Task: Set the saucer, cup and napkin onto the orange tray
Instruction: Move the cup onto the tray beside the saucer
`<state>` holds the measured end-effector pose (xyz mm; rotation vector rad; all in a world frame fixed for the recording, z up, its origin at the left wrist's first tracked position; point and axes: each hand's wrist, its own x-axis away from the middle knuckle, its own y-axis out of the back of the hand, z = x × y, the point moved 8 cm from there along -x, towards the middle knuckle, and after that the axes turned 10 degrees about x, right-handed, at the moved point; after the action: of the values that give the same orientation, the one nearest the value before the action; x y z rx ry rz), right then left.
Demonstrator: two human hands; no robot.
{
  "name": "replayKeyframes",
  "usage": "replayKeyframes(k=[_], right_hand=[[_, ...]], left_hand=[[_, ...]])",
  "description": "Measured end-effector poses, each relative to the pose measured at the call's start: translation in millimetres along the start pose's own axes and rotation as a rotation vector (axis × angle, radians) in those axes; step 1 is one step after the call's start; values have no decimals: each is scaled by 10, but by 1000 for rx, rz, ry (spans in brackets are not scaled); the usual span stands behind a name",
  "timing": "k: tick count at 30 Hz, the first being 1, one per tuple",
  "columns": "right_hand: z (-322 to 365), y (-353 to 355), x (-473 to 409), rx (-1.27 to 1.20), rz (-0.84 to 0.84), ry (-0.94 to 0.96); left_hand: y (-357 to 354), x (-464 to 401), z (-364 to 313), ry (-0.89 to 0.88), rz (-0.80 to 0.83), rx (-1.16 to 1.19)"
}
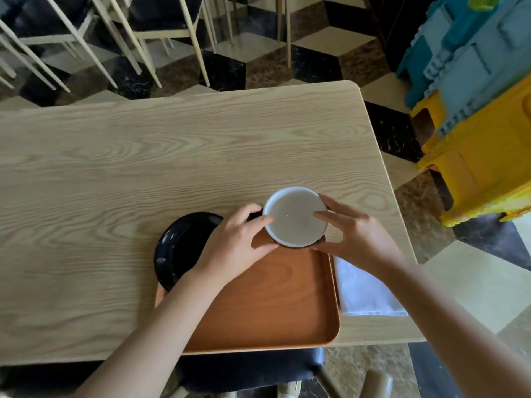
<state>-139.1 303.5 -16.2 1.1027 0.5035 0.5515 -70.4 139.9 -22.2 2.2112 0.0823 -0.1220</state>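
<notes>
A cup, white inside with a dark outer wall, is held by both hands over the far right corner of the orange tray. My left hand grips its left side and my right hand grips its right side, with fingers over the rim. A black saucer lies at the tray's far left corner, partly under my left wrist. A white napkin lies on the table just right of the tray, partly under my right forearm.
The tray sits at the near edge of a light wooden table. A dark chair seat shows below the table edge. Chair legs stand beyond the table, and blue and yellow plastic stools are stacked at the right.
</notes>
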Motion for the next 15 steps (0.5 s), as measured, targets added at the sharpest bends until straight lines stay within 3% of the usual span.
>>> replayKeyframes(k=[15], right_hand=[[-27, -100, 77, 28, 85, -13]], left_hand=[[-124, 110, 23, 20, -11, -24]])
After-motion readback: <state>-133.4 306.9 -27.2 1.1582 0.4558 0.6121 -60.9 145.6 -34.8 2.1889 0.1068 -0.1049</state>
